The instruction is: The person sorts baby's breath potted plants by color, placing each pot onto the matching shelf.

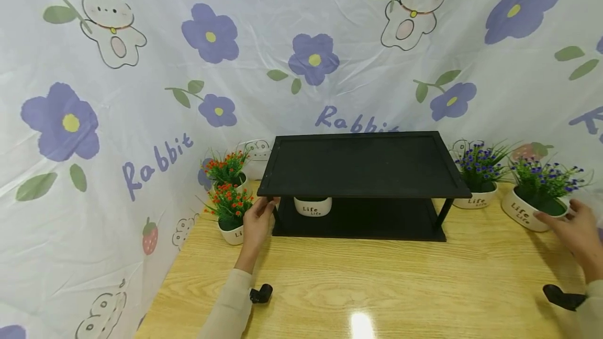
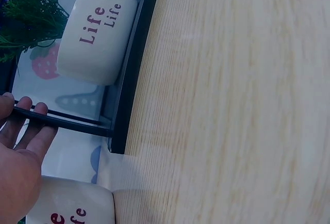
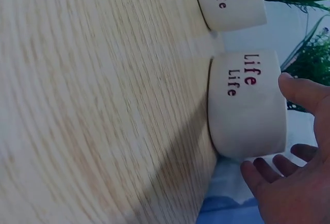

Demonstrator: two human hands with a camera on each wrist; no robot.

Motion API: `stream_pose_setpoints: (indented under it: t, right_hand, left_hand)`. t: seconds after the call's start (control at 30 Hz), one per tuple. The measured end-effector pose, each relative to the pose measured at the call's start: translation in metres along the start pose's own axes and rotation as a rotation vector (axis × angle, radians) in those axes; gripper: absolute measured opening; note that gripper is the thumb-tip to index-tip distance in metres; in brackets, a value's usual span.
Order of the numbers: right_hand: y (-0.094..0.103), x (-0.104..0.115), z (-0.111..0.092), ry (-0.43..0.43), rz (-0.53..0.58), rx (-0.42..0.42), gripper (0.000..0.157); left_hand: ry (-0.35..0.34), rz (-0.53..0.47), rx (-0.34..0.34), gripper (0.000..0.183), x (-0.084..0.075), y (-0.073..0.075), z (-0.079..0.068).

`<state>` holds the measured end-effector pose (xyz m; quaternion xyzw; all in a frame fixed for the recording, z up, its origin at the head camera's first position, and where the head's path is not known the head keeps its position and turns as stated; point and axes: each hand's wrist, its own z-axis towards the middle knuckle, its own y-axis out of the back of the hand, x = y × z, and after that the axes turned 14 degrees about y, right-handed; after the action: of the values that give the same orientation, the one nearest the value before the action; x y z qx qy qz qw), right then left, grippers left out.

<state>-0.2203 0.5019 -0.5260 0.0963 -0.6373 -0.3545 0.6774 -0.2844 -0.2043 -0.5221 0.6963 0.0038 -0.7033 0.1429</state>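
A black two-tier shelf (image 1: 358, 166) stands on the wooden table. My left hand (image 1: 256, 221) grips its left front post (image 2: 77, 127), thumb on one side and fingers round the other. On the lower tier, near that post, sits a white "Life" pot (image 2: 100, 38) with a green plant; the upper tier hides most of the plant in the head view. At the far right, my right hand (image 3: 299, 193) is at a white pot (image 3: 247, 110) with purple flowers (image 1: 548, 179). The thumb lies at its rim, and the other fingers are spread beside its end.
Two white pots with orange-red flowers (image 1: 231, 200) stand left of the shelf, close to my left hand. Another purple-flowered pot (image 1: 476, 200) stands between the shelf and my right hand. A patterned cloth (image 1: 301, 98) hangs behind the table (image 1: 377, 286).
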Motion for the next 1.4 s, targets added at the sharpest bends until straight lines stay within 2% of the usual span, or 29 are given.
stream_pose_setpoints:
  t: [0.13,0.23,0.47,0.63,0.83,1.13,1.4]
  right_hand:
    - [-0.004,0.006,0.001,0.001,-0.054,0.024,0.098]
    - [-0.008,0.008,0.001,-0.032,-0.094,0.022,0.097]
    - [-0.012,0.011,0.002,-0.056,-0.139,0.051,0.106]
    - [-0.015,0.012,0.002,-0.075,-0.066,0.066,0.113]
    - [-0.023,0.015,0.005,-0.18,0.038,0.094,0.118]
    - [-0.032,0.015,0.003,-0.194,0.033,0.047,0.118]
    - [-0.037,0.015,0.001,-0.197,0.03,-0.003,0.117]
  left_hand:
    - [-0.006,0.007,0.004,0.027,0.0,0.0,0.0]
    - [-0.012,0.02,0.004,0.026,0.0,0.0,0.0]
    - [-0.027,0.035,0.001,0.026,0.001,0.002,0.001]
    - [-0.03,0.041,0.003,0.025,0.0,0.002,0.002]
    - [-0.023,0.048,-0.005,0.025,0.0,0.002,0.0]
    - [-0.024,0.066,-0.02,0.024,0.001,0.001,0.0]
    - [-0.032,0.036,-0.017,0.025,0.002,0.001,0.001]
